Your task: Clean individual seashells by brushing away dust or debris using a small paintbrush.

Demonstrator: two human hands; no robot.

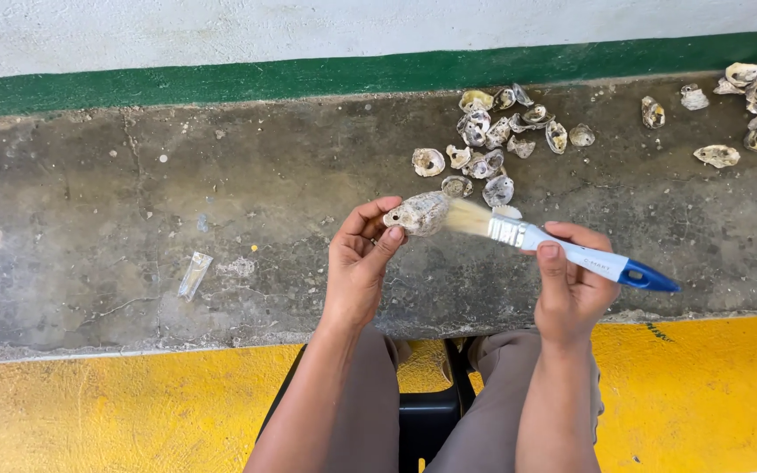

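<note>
Shell (418,213) pinched in left hand (358,263); right hand (571,285) grips paintbrush (554,245), bristles touching; shell pile (497,140) beyond

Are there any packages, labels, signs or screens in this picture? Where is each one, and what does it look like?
Small clear wrapper: lies on the grey concrete ledge, left of the left hand; narrow, crumpled, see-through.
Printed mark on the brush handle: in the right hand; small dark marking on white, beside the blue end.
No signs or screens in view.
</note>
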